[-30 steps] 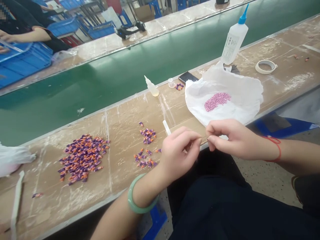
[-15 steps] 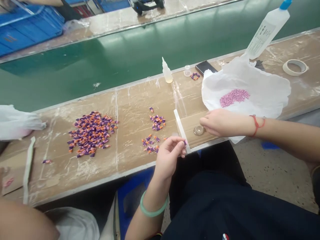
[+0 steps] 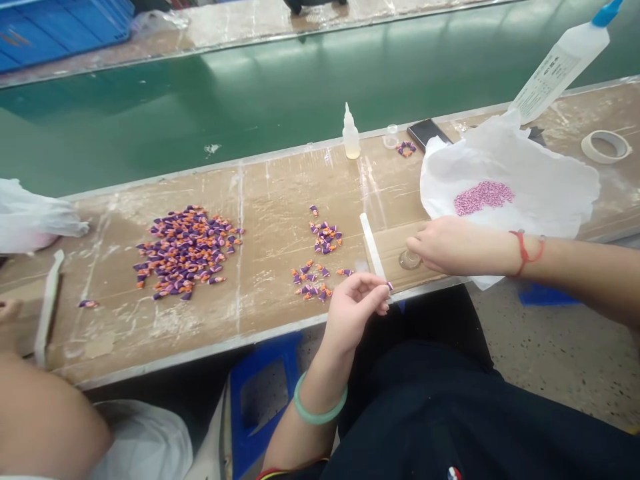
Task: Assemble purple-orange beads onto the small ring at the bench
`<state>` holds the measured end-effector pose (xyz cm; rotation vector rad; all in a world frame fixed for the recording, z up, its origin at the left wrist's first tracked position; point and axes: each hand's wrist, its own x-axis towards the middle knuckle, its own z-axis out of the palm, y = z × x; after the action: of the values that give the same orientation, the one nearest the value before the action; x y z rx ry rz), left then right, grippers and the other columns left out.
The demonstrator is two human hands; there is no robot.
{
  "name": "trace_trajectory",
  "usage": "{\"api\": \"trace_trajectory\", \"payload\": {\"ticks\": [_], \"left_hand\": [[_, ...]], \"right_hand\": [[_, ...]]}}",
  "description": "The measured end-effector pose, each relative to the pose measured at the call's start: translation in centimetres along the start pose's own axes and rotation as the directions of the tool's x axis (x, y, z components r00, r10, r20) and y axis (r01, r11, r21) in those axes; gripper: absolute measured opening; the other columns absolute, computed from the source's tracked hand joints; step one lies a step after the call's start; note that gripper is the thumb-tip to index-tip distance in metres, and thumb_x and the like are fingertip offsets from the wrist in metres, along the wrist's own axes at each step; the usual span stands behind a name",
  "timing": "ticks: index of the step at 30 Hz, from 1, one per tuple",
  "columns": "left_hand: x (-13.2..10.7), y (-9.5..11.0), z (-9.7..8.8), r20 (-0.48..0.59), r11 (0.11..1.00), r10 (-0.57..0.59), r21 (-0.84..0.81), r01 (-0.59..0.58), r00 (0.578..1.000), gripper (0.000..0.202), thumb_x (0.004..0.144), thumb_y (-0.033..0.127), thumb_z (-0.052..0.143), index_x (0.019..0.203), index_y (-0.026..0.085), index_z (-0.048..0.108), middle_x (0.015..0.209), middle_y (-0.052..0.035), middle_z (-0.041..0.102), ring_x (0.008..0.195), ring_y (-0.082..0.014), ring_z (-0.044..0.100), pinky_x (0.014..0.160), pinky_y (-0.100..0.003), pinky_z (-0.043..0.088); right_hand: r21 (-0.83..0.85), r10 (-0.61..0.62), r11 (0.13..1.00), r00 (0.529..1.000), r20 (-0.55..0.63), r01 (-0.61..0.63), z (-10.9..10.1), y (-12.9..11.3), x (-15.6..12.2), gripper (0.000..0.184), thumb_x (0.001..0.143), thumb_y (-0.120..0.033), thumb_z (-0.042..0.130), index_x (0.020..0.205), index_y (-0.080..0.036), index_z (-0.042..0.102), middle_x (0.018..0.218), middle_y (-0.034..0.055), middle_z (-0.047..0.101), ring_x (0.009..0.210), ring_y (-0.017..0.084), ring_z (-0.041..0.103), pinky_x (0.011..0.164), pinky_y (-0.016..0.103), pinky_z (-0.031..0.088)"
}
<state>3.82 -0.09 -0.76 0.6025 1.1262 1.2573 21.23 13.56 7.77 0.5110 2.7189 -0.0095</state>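
My left hand (image 3: pixel 357 307), a green bangle on its wrist, pinches a small purple piece (image 3: pixel 390 286) between thumb and fingertips at the table's front edge. Closed fingers of my right hand (image 3: pixel 447 245) are at the far rim of a small round clear dish (image 3: pixel 409 260); whatever they hold is hidden. A white strip (image 3: pixel 373 247) lies between the two hands. Left of them are small groups of purple-and-orange figure pieces (image 3: pixel 326 238), and farther left a large pile of the same pieces (image 3: pixel 187 253). Pink-and-white grains (image 3: pixel 484 197) lie on a crumpled white sheet (image 3: pixel 545 177) beyond my right hand.
A small dropper bottle (image 3: pixel 351 137), a ring of pieces (image 3: pixel 406 149), a phone (image 3: pixel 429 133), a tape roll (image 3: pixel 606 147) and a large blue-capped bottle (image 3: pixel 560 70) stand or lie toward the back. Another person's arm (image 3: pixel 47 420) is at lower left. A green belt runs behind.
The whole view has shifted, so table items appear farther right. My right fingers have come slightly more over the dish. My left hand keeps its pinch. Another person's fingers now show at the left edge.
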Motion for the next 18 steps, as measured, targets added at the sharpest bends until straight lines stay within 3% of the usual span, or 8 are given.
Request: {"api": "trace_trajectory", "payload": {"ticks": [2,5,8,11,14,18], "left_hand": [[0.0,0.2,0.3,-0.001,0.999,0.024,-0.033,-0.024,1.0,0.024,0.07,0.032,0.086,0.08,0.014,0.073,0.063,-0.0004,0.07,0.052,-0.0086,0.065,0.051,-0.016,0.054],[-0.2,0.7,1.3,-0.006,0.989,0.113,-0.098,-0.113,0.994,0.021,0.07,0.029,0.087,0.081,0.016,0.075,0.072,-0.0021,0.075,0.056,-0.0099,0.069,0.054,-0.017,0.057],[-0.5,1.3,2.5,0.022,0.966,0.223,-0.138,-0.218,0.975,0.016,0.072,0.026,0.086,0.081,0.018,0.076,0.072,-0.0017,0.076,0.058,-0.011,0.072,0.056,-0.017,0.059],[-0.9,1.6,3.5,0.043,0.942,0.312,-0.145,-0.303,0.949,0.012,0.073,0.021,0.085,0.082,0.02,0.077,0.074,-0.0011,0.077,0.058,-0.0109,0.072,0.057,-0.017,0.061],[-1.3,1.9,4.0,0.042,0.923,0.374,-0.12,-0.366,0.927,0.011,0.074,0.019,0.084,0.083,0.02,0.077,0.077,-0.0018,0.078,0.058,-0.0112,0.072,0.057,-0.017,0.062],[-1.7,2.2,4.3,0.076,0.9,0.427,-0.128,-0.416,0.901,0.012,0.077,0.014,0.082,0.085,0.022,0.078,0.078,-0.0003,0.077,0.06,-0.01,0.073,0.058,-0.016,0.062]], "right_hand": [[0.086,0.015,0.996,0.996,-0.088,-0.007,-0.2,0.0,-0.3,0.016,0.088,-0.014,0.05,0.073,-0.016,0.051,0.062,0.0021,0.052,0.055,0.014,0.041,0.053,0.027,0.018],[0.449,0.075,0.893,0.979,-0.191,0.019,-0.8,-0.3,-1.2,0.021,0.091,-0.019,0.047,0.07,-0.018,0.045,0.061,-0.0008,0.049,0.054,0.011,0.04,0.053,0.025,0.025],[0.816,0.124,0.575,0.978,-0.166,0.066,-1.5,-1.1,-2.3,0.021,0.094,-0.026,0.045,0.074,-0.018,0.045,0.065,-0.0015,0.052,0.058,0.009,0.049,0.054,0.021,0.034],[0.943,0.158,0.33,0.982,-0.108,0.05,-2.0,-2.0,-3.2,0.021,0.093,-0.031,0.047,0.078,-0.018,0.049,0.072,0.0003,0.057,0.067,0.011,0.055,0.059,0.021,0.041],[0.966,0.181,0.259,0.981,-0.066,0.018,-2.3,-2.5,-3.8,0.017,0.09,-0.03,0.05,0.079,-0.017,0.052,0.073,0.0004,0.058,0.066,0.011,0.051,0.057,0.022,0.04],[0.962,0.199,0.268,0.974,-0.104,0.048,-2.4,-2.9,-4.4,0.012,0.086,-0.026,0.052,0.078,-0.017,0.055,0.067,-0.0014,0.056,0.059,0.009,0.046,0.052,0.021,0.036]]}}
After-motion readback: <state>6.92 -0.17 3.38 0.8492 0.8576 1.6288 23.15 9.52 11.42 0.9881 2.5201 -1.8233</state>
